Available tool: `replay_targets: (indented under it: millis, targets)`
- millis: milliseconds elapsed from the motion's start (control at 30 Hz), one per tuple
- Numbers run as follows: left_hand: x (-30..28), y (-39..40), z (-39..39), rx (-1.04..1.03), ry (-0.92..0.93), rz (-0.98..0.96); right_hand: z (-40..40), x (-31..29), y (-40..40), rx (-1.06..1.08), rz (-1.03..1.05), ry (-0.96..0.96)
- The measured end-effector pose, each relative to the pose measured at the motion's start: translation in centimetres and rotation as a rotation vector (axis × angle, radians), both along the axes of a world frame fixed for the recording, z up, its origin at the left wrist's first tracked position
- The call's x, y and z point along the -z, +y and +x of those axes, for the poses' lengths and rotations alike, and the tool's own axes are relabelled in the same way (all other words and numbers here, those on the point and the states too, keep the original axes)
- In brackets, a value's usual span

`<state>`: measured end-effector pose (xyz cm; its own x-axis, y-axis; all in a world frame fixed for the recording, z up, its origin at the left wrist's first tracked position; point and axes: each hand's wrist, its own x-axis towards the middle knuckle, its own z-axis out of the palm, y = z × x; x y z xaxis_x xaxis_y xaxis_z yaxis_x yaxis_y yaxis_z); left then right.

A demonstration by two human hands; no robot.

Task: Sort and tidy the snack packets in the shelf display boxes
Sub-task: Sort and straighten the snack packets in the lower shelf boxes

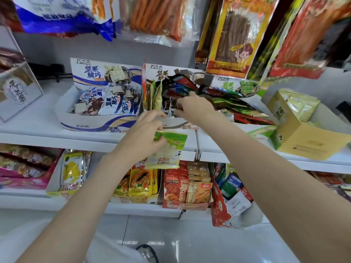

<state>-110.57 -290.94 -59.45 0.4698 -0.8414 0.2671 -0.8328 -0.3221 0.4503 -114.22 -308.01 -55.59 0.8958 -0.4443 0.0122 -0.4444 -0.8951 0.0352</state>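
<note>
Left grip [146,130] pinches green packet [167,150] | right grip [191,106] clutches dark packets [175,103] in middle box [178,126]

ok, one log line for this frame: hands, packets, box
left hand: holds green-white packet | right hand: grips dark packets in middle display box | sorting unfinished

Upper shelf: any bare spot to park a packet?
Bare white shelf between the clear case and the blue display box. Middle box and loose pile toward the yellow carton are crowded.
</note>
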Motion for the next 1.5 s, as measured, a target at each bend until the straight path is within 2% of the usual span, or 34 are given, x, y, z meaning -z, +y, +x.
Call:
replay_targets:
  millis: [33, 100, 233, 267, 433, 500, 567, 667, 767, 833, 900, 1000, 1167, 1300, 1367, 1500]
  targets:
    - [0.0, 0.1, 0.0, -0.003, -0.003, 0.006, 0.3, -0.1, -0.1, 0.004, 0.020, 0.041]
    - [-0.1, 0.4, 0.2, -0.015, -0.006, -0.004, -0.2, -0.6, -0.1, -0.034, 0.092, 0.001]
    - [-0.3, 0.6, -0.1, -0.097, 0.059, -0.131, -5.0, -1.6, 1.5, -0.114, 0.249, -0.446]
    - [-0.5, 0.6, -0.5, -0.116, 0.094, -0.179, -6.5, -1.7, 1.9, -0.137, 0.307, -0.503]
    - [-2.1, -0.2, -3.7, 0.037, 0.345, -0.309, -12.4, -0.6, 2.0, -0.188, 0.668, -0.401]
    - [-2.5, -1.3, -5.3, 0.103, 0.447, -0.309, -14.2, -0.3, 1.5, -0.122, 0.718, -0.478]
    - [-2.7, -3.0, -6.7, 0.138, 0.466, -0.296, -16.3, -0.4, 0.6, -0.049, 0.706, -0.529]
    - [-3.0, -5.6, -8.3, 0.138, 0.410, -0.286, -20.1, -1.1, -1.6, 0.078, 0.552, -0.543]
    - [-3.4, -7.9, -8.8, 0.128, 0.136, -0.215, -24.1, -3.0, -5.6, 0.292, 0.557, -0.851]
    - [-3.6, -9.2, -8.9, 0.169, 0.003, -0.145, -26.0, -4.6, -9.0, 0.408, 0.408, -1.031]
    - [-3.6, -10.5, -8.9, 0.195, -0.081, -0.064, -26.9, -5.4, -12.4, 0.508, 0.282, -1.096]
    - [-3.6, -12.5, -9.5, 0.167, -0.189, -0.045, -26.5, -5.2, -16.3, 0.638, 0.202, -1.020]
    - [-3.5, -15.2, -10.2, 0.111, -0.269, -0.172, -24.0, -3.9, -18.8, 0.772, 0.261, -0.546]
    - [-3.5, -16.7, -10.7, 0.130, -0.266, -0.249, -23.3, -4.7, -18.7, 0.702, 0.228, -0.190]
    - [-3.6, -17.7, -11.5, 0.154, -0.238, -0.278, -22.9, -4.7, -19.5, 0.663, 0.322, -0.034]
    - [-3.7, -19.9, -13.3, 0.227, -0.199, -0.294, -22.7, -3.9, -22.3, 0.683, 0.341, 0.205]
